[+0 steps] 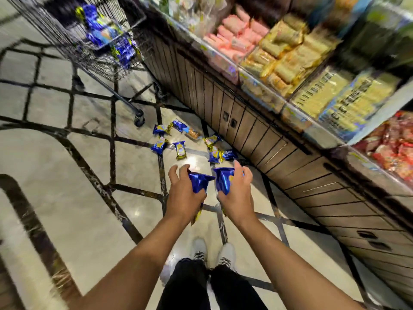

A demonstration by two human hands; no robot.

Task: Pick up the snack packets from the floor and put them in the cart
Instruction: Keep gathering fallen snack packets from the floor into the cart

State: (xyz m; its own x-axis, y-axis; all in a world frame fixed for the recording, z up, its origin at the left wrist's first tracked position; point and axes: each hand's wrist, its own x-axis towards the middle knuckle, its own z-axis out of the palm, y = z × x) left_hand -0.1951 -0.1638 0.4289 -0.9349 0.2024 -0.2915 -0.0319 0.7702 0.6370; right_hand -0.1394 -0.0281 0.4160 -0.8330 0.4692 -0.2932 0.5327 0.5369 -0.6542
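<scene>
My left hand (184,193) grips a blue and gold snack packet (199,181). My right hand (237,193) grips a second blue packet (224,179). Both hands are held out in front of me above the floor. Several more blue and gold snack packets (180,149) lie scattered on the floor just beyond my hands, near the base of the shelf unit. The wire shopping cart (67,25) stands at the upper left and holds several blue packets (100,30).
A wooden shelf unit (257,135) runs along the right, stacked with pink, yellow and red packaged goods. The floor is pale marble with dark inlaid lines. My white shoes (200,247) stand below my hands. The cart's wheel (139,120) rests close to the scattered packets.
</scene>
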